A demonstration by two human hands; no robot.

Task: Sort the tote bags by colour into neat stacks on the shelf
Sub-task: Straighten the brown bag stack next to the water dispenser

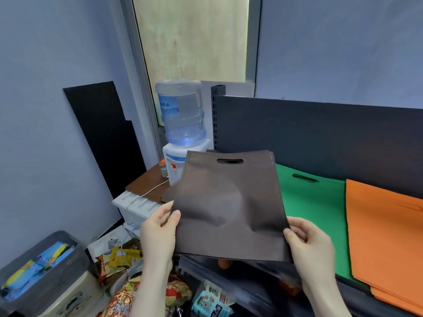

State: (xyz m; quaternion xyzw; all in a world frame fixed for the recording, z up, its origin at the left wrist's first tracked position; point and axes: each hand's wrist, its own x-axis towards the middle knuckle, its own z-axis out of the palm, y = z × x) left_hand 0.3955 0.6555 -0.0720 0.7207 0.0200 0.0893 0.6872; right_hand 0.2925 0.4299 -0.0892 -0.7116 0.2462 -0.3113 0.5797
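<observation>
A brown tote bag hung at centre frame above the dark shelf, the left hand and right hand each clamped on a lower corner. Green bags and orange bags lay stacked at right; a water dispenser stood behind.

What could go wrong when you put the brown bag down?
The brown bag, pinched at its near corners by the left hand and right hand, is buckled in the middle, so it may land creased or crooked on the brown stack underneath. It could also slide sideways over the green stack beside it, mixing colours. And its near edge hangs past the shelf front, so it might slip down onto the snack packets below.
</observation>
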